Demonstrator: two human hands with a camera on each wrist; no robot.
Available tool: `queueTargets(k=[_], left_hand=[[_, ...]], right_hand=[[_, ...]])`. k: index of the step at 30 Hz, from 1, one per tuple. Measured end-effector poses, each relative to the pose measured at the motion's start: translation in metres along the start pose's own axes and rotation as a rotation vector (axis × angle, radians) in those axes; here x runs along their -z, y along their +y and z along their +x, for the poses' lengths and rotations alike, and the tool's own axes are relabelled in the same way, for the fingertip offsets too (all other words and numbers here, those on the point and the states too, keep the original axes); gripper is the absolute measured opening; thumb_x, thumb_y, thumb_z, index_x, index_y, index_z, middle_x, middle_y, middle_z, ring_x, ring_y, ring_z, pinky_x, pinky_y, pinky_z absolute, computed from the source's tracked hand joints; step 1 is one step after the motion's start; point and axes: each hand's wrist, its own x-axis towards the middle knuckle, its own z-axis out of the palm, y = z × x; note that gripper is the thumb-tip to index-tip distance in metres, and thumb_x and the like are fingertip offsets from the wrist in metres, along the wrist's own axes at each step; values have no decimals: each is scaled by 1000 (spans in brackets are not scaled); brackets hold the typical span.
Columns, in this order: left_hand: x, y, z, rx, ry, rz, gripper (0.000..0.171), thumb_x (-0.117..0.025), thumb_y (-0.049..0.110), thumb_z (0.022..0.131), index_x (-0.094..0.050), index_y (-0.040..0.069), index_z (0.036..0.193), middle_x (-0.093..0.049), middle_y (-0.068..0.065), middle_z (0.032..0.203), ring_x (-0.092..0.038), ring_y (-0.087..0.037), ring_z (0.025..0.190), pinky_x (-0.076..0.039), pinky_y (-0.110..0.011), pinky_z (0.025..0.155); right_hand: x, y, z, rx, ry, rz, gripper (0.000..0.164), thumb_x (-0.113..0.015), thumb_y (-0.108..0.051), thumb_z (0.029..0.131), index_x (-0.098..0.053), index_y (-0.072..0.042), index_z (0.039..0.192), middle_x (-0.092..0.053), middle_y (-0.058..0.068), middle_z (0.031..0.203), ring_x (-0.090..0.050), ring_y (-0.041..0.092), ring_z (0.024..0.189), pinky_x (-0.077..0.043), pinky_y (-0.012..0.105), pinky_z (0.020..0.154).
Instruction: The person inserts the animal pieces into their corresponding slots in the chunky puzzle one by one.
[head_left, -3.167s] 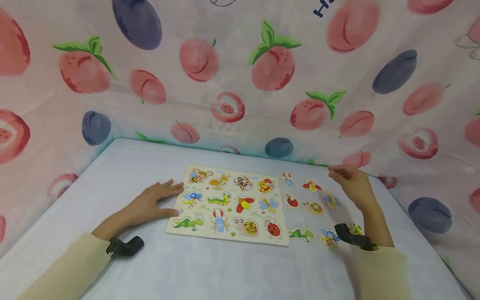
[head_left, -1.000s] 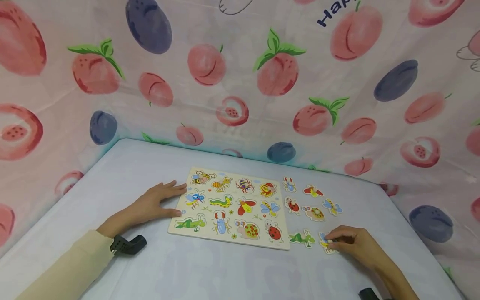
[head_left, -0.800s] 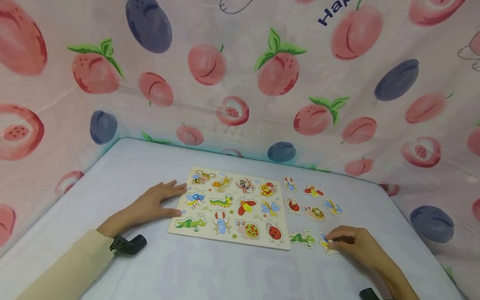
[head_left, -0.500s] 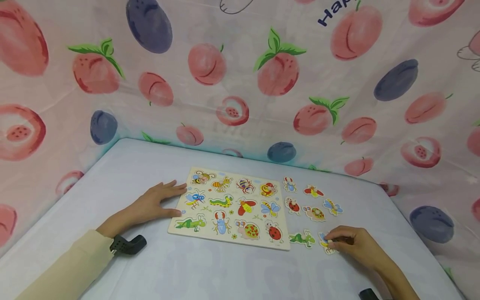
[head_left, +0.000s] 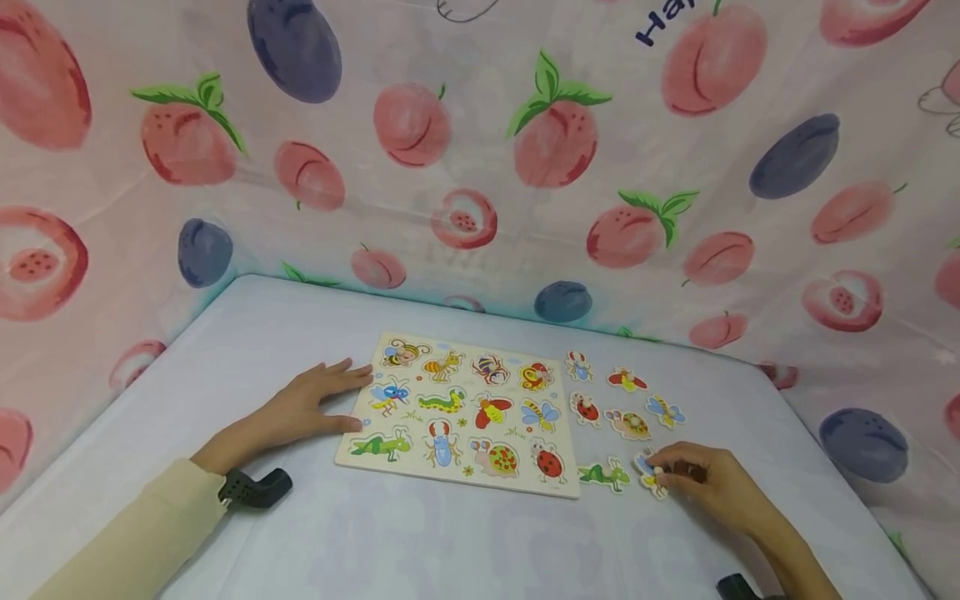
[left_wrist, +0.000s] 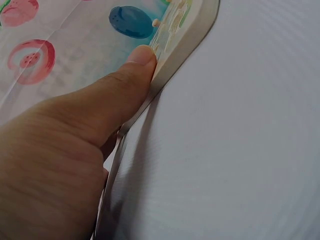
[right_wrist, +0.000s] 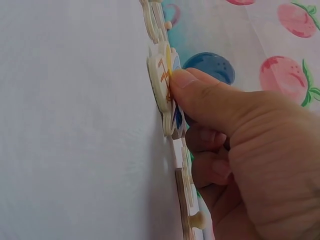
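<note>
Mosquito piece (head_left: 648, 481), one: pinched between thumb and finger of the right hand (head_left: 711, 489), the nearer hand, at its nine o'clock; long axis eleven-to-five. Insect board (head_left: 525, 485): between the piece's nine and ten. Left hand (head_left: 303, 404): fingers spread, touching board's nine-o'clock edge.

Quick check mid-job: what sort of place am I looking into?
Probably a makeshift tabletop workspace, likely indoors: a white tabletop, a fruit-print sheet rising behind it, and an insect puzzle board lying on top. The wider room isn't visible.
</note>
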Motion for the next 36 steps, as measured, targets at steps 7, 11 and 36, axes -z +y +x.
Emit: queueTargets(k=[7,11,36], left_hand=[[2,-1,0,-7,2,4,77,-71,51,80,-49,9,141,-41,-4,148,-24,-35,140,-11,-55,112],[2,-2,0,-15,4,1,77,-71,51,80,-49,9,141,-42,-3,148,-24,-35,140,-11,-55,112],[0,1,-1,2,2,-16,76,-72,50,80,-49,10,141,-41,-2,148,-24,-34,140,-10,-56,112]], right_hand=[[0,-3,4,-30,3,-4,27,-77,-9,80,-72,-21,103,-54,-4,76,-48,11,67,-39,24,53],[1,-4,5,0,4,29,25,-76,-8,81,-71,-21,101,-56,-3,79,-48,11,67,-40,24,53],[-8,-34,42,255,-48,69,22,-74,-8,83,-72,-24,98,-63,-8,92,-52,10,70,-44,22,55]])
